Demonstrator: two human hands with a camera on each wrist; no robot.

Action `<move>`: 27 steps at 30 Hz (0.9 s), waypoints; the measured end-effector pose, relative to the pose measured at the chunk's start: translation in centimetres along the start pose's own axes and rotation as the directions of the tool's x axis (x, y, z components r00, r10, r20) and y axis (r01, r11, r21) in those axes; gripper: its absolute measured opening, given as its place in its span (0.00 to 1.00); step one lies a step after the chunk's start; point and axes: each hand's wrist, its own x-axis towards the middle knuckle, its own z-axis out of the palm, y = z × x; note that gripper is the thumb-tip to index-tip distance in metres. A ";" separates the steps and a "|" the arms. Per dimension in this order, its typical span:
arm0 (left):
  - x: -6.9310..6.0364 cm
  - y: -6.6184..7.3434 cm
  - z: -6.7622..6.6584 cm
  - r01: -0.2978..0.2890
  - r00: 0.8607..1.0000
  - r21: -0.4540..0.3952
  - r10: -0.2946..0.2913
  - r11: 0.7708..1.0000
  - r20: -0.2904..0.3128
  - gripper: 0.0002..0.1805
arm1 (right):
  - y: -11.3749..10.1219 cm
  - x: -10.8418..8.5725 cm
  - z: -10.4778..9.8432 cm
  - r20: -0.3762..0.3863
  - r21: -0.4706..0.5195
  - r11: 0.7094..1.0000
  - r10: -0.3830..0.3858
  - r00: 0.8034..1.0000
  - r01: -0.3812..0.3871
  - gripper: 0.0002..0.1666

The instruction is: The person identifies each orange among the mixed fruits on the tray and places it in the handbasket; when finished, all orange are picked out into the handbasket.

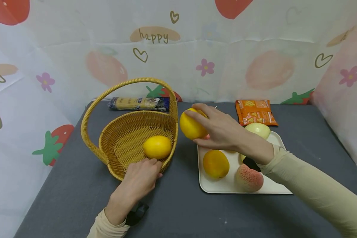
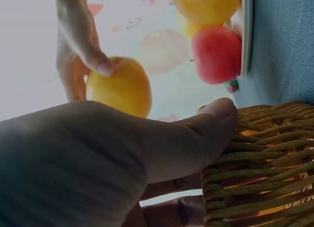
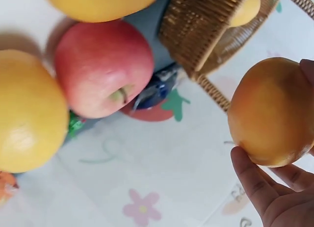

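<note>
My right hand (image 1: 223,127) holds an orange (image 1: 191,125) in the air, between the wicker basket and the white tray, fingers over its top and thumb beneath. At the front of the basket (image 1: 126,145), my left hand (image 1: 138,181) grips the rim; the left wrist view shows its thumb (image 2: 196,134) on the wicker. Inside the basket lies a lemon (image 1: 157,147). The tray (image 1: 209,188) bears another orange (image 1: 216,164), a peach (image 1: 250,178) and a pale green fruit (image 1: 258,130). A red apple (image 3: 103,67) is mostly hidden behind my right hand in the head view.
Behind the basket lies a pack of noodles (image 1: 139,103). An orange snack bag (image 1: 256,112) is behind the tray. The basket's tall handle (image 1: 89,114) arches over its opening. A printed cloth (image 1: 196,53) hangs along the back of the dark table (image 1: 178,211).
</note>
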 end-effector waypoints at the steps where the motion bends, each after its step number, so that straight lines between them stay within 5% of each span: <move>1: 0.0 0.0 0.0 0.000 1.000 0.000 0.000 1.000 0.001 0.13 | -0.2 0.4 0.1 0.009 -0.002 1.000 -0.005 1.000 0.005 0.44; 18: 0.0 0.0 -0.2 -0.001 1.000 0.001 0.001 1.000 0.019 0.12 | -2.5 4.4 2.5 0.022 -0.004 0.994 -0.109 0.994 0.109 0.43; 27: 0.1 0.0 -0.3 -0.002 1.000 0.004 0.002 1.000 0.028 0.11 | -2.9 6.3 3.9 0.009 -0.178 0.969 -0.170 0.985 0.169 0.42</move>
